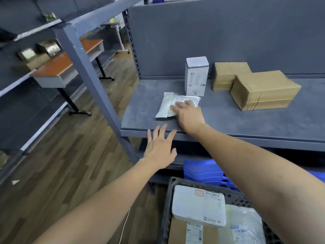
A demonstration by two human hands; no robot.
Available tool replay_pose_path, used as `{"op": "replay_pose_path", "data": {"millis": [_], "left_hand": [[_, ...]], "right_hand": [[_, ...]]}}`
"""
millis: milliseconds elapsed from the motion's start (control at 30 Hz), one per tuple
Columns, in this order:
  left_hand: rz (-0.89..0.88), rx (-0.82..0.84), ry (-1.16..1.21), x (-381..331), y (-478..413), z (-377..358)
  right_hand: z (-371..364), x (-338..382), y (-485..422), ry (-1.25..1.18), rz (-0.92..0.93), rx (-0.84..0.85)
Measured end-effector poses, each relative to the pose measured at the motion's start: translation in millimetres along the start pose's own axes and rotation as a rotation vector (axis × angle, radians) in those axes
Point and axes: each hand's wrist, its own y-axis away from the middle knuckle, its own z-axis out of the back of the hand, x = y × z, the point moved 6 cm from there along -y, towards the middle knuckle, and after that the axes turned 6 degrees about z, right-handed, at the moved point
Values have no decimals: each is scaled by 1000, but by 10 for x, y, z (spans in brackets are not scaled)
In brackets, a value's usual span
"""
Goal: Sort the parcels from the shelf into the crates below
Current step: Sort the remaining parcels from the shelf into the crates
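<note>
A flat white plastic mailer [169,105] lies near the front left of the grey shelf [228,120]. My right hand [189,114] rests on its right part with fingers extended. My left hand [161,147] hovers with spread fingers at the shelf's front edge, holding nothing. Behind the mailer stands an upright white box [196,76]. Two brown cardboard boxes [262,88] sit to its right. Below the shelf a dark grey crate [168,199] holds a white parcel [198,206], a brown box and a clear bag.
A blue crate [205,171] sits under the shelf behind the grey one. The shelf's grey upright post [91,80] slants down to the left of my hands. A second shelving unit with packages stands far left, and an orange-topped desk [66,66] is on the wooden floor.
</note>
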Motion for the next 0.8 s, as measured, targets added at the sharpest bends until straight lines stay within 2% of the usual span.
{"op": "replay_pose_path", "data": {"millis": [167,267,367,467,533,600,667,700,800], "left_hand": [[-5,-13,-38,-27,-42,-14],[-7,-31,-53,-29,-59,-18],[-21,-34,-34,-6,-57,-24],[-20,-36,12,-9,-73,43],[51,-32,247,-6,-138,220],[174,-33,760,-18,-193,473],[213,13,1279,-158,-196,649],[196,72,1457,-275,-184,696],[98,203,1693,-589,-110,767]], "right_hand": [[-49,-86,107,-176,6,-124],[31,-189,237,-373,-71,-253],[201,-386,399,-741,-251,-464],[321,-621,601,-1231,-473,-569],[328,-741,764,-1599,-602,-599],[319,-809,935,-1856,-672,-553],[298,-813,1105,-1975,-678,-470],[300,-802,1191,-2019,-671,-435],[330,-818,1432,-2057,-654,-381]]}}
